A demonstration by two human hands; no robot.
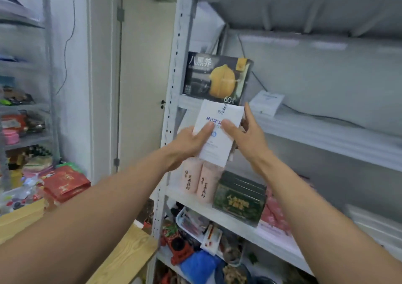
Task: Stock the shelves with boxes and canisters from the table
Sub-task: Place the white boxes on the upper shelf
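Two hands share one load in the head view, the only view supplied: a flat white box [214, 131] with blue print, held upright in the air at the front lip of the middle shelf [326, 129], near the left upright of the shelf unit [174, 88]. Its top edge overlaps the lower edge of a dark box [217, 79] with a yellow fruit picture, which stands on that shelf. The left hand [191, 144] grips the box's left edge, thumb laid across the front face; the fingers behind are hidden. The right hand [248, 135] pinches the right edge, thumb on the front, forefinger straight and pointing up beside the box, other fingers curled behind. Below stand two pink canisters [200, 181] and a green box [239, 196], with a wooden table [126, 255] at lower left. Judged from its thin card look, the white box is probably light and fairly stiff, with faces that could dent under pressure. A hold along the two side edges suits it. The smooth faces may slip, so support from underneath seems prudent while it is slid in beside the dark box.
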